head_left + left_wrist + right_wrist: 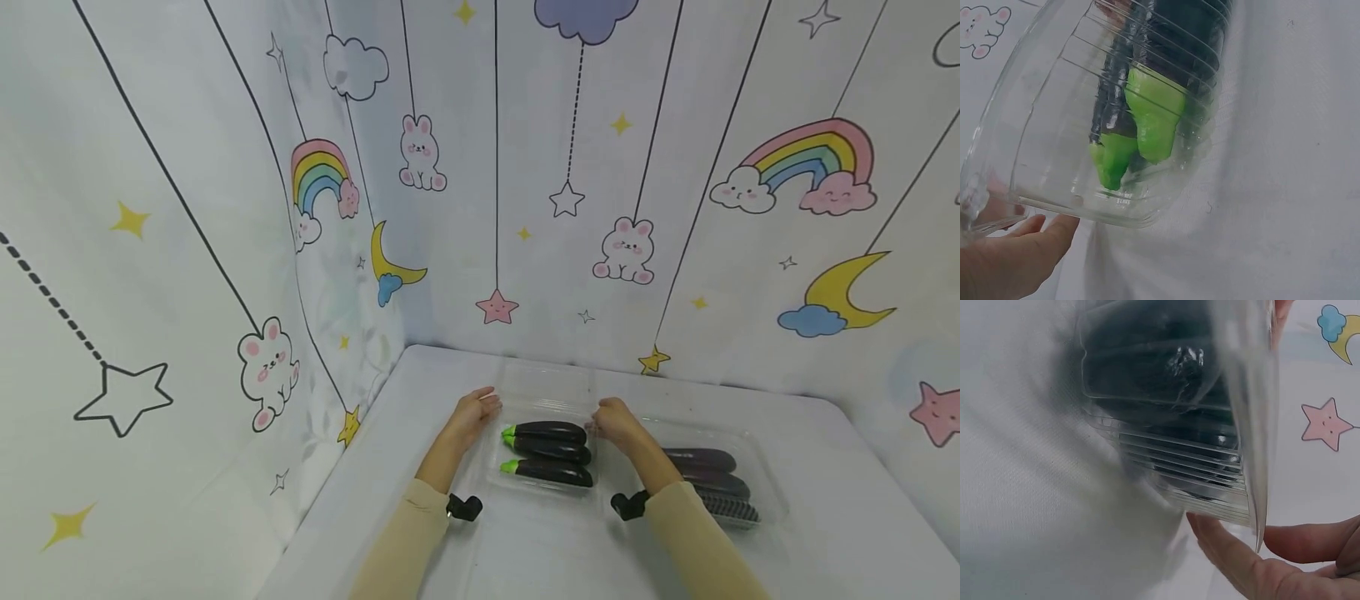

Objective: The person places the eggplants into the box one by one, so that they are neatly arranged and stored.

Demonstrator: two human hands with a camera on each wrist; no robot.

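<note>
A clear plastic clamshell box [491, 475] lies on the table with its clear lid [546, 382] folded up behind. Inside are three dark eggplants [551, 472] with bright green stems, side by side. At the box's back left corner, my left hand [474, 410] grips the edge, its fingers [1054, 240] under the rim and the thumb partly seen through the plastic. My right hand [615, 418] is at the back right corner, pinching the rim between thumb and fingers [1229, 550]. Ridged plastic walls [1179, 465] blur the eggplants in the wrist views.
Right of my right forearm stands a second clear plastic box [772, 475] with dark eggplants [701, 459], partly hidden by that arm. The white table [540, 550] meets a patterned cloth backdrop [465, 250] at the back and left.
</note>
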